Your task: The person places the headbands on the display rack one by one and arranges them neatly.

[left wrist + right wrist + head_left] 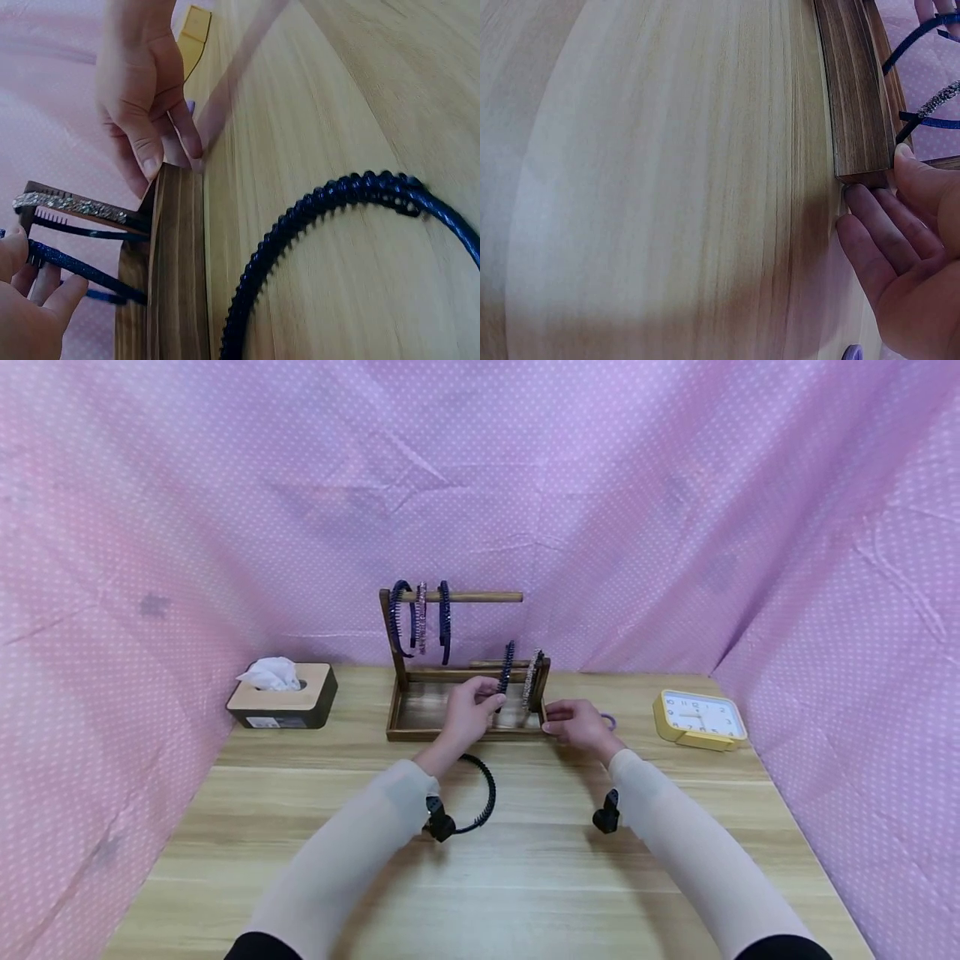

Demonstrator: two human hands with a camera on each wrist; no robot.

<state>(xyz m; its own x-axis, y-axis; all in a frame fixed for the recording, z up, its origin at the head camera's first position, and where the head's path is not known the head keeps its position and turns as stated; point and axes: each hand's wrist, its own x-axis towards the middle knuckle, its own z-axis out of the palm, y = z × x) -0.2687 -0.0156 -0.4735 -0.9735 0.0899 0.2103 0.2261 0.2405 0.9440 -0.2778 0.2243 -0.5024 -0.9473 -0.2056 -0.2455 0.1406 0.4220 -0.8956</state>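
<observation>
My left hand (468,710) pinches a dark blue headband (506,667) between thumb and fingers, over the tray of a wooden headband stand (431,735). Just right of it, a silver glittery headband (531,678) hangs on the stand's lower bar; both show in the left wrist view too. My right hand (922,262) holds the stand's right front corner, thumb on the inner edge and fingers against the outer end. On the upper bar (491,597) hang a pink glittery headband (422,622) and two dark ones. A black ridged headband (489,789) lies on the table below my left wrist.
A tissue box (318,697) stands at the left of the wooden table (525,877). To the right is a yellow clock (699,718). Behind my right hand a purple ring-shaped thing (611,721) partly shows. Pink dotted cloth (600,510) hangs around the table.
</observation>
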